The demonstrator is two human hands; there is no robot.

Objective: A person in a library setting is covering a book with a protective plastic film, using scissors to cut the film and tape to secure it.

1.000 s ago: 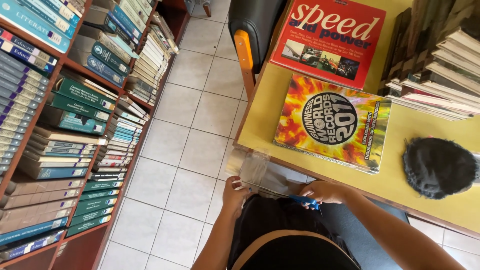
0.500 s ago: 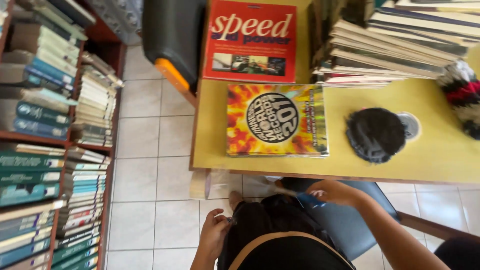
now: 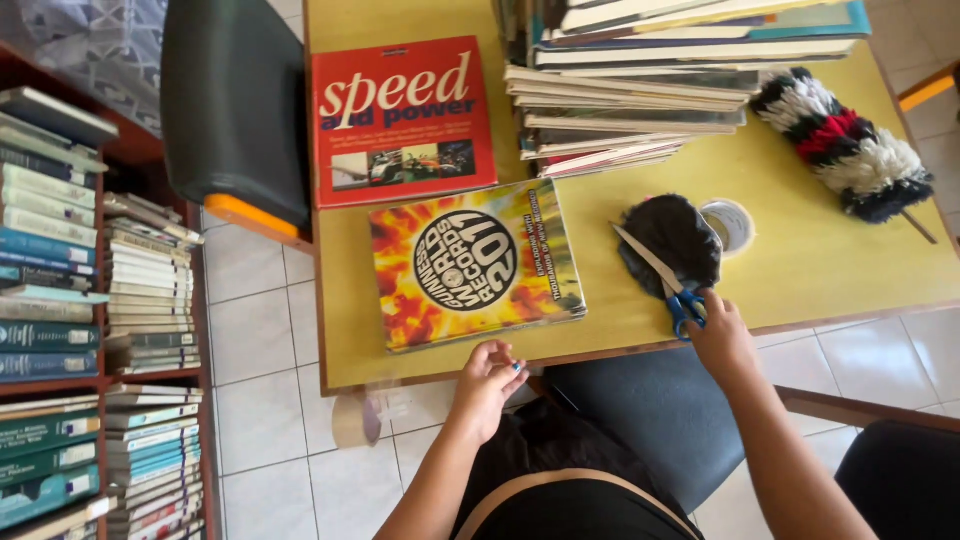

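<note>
Yellow tabletop fills most of the view, with white floor tiles and packed bookshelves to the left. On it lie a red hardcover book, a flame-coloured record book, a tall stack of books, a woolly duster, a roll of clear tape and a dark fuzzy bundle.

The right hand is closed on the blue handles of the scissors, whose blades lie shut across the dark bundle, pointing away. The left hand sits at the tabletop's near edge, fingers pinched on what looks like a clear strip of tape hanging below the edge.

Judging from this, the loose strip could fold and stick to itself or to the tabletop's edge, since only 1 hand holds it. The scissor tips could also snag the fuzzy bundle if lifted carelessly.
</note>
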